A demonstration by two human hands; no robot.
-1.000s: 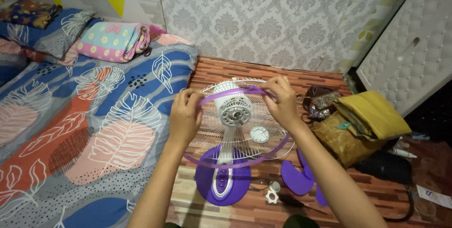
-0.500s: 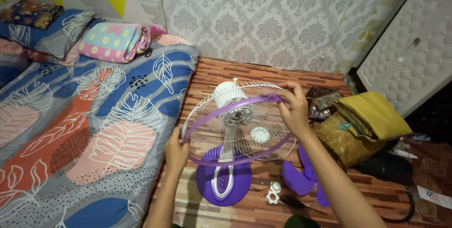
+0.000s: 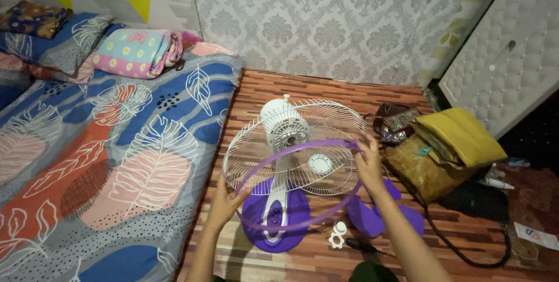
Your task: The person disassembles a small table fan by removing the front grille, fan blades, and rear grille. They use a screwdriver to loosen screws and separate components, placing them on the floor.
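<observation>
Fan guard disassembly, head view. The left hand (image 3: 224,200) and right hand (image 3: 369,162) each close their fingers around opposite sides of one purple guard ring (image 3: 279,165), which spans the gap between them, tilted, its far edge higher near the right hand and its near edge low over the base. Beyond and between the hands stands one white wire rear grille (image 3: 291,142), mounted on one white motor housing (image 3: 282,125) with the bare shaft hub exposed. Below the ring, nearer the wearer, lies one purple fan base (image 3: 273,224). Just below the right wrist rests one purple blade set (image 3: 378,215), of which three lobes show. Nearer still lie one white spinner nut (image 3: 336,239) and one dark-handled screwdriver (image 3: 364,247). Judged step: the ring is free of the grille and is being carried clear. The next move appears to call for lifting the low edge over the motor and base without snagging the wires, then a flat spot beside either hand to lay it.
</observation>
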